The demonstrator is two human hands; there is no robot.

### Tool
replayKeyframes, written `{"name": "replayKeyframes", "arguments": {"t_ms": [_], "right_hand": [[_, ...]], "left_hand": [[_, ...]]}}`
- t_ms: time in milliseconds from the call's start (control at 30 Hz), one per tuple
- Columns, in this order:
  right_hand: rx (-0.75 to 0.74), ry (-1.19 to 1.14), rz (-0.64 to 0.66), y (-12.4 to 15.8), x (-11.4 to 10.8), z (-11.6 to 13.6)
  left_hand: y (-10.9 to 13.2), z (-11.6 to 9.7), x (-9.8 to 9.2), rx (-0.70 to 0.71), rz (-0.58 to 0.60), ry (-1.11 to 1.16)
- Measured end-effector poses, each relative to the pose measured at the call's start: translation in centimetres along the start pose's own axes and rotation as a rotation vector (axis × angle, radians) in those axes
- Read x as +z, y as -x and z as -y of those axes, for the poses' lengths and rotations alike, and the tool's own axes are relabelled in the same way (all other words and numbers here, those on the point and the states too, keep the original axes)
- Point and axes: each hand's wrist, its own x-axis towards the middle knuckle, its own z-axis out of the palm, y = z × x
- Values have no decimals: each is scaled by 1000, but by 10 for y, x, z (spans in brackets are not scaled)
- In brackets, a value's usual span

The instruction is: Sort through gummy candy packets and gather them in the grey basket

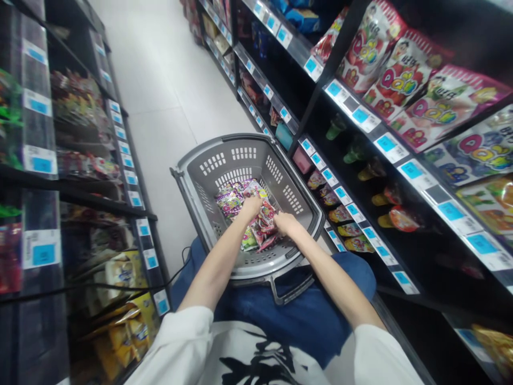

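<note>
A grey plastic shopping basket (200, 187) rests on the floor in front of my knees, and colourful snack packets (230, 202) lie piled in it. Both my hands reach into the basket. My left hand (251, 206) is closed on top of the packets near the middle. A little to its right, my right hand (285, 222) is closed over a red and white packet (265, 220). The fingers of both hands curl down into the pile.
Dark shelves line both sides of a narrow aisle with a pale tiled floor (160, 96). Large candy bags (404, 80) fill the upper right shelf, with small pouches (348, 230) lower down. Yellow packets (120, 326) sit on the left shelf.
</note>
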Motion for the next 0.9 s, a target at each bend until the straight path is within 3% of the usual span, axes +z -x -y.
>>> {"name": "replayKeyframes", "arguments": {"t_ms": [133, 233, 433, 533, 667, 900], "right_hand": [[-77, 4, 91, -3, 6, 3], [-101, 4, 131, -3, 8, 4], [-106, -26, 158, -5, 7, 5], [-110, -39, 176, -6, 4, 3], [-129, -47, 183, -9, 0, 1], [-151, -76, 186, -13, 0, 0]], "left_hand": [[-5, -28, 6, 204, -70, 19], [-9, -38, 17, 185, -62, 29], [-4, 1, 40, -162, 31, 17], [-6, 11, 47, -128, 53, 54], [-18, 3, 57, -57, 64, 120], [-33, 4, 72, -101, 101, 203]]}}
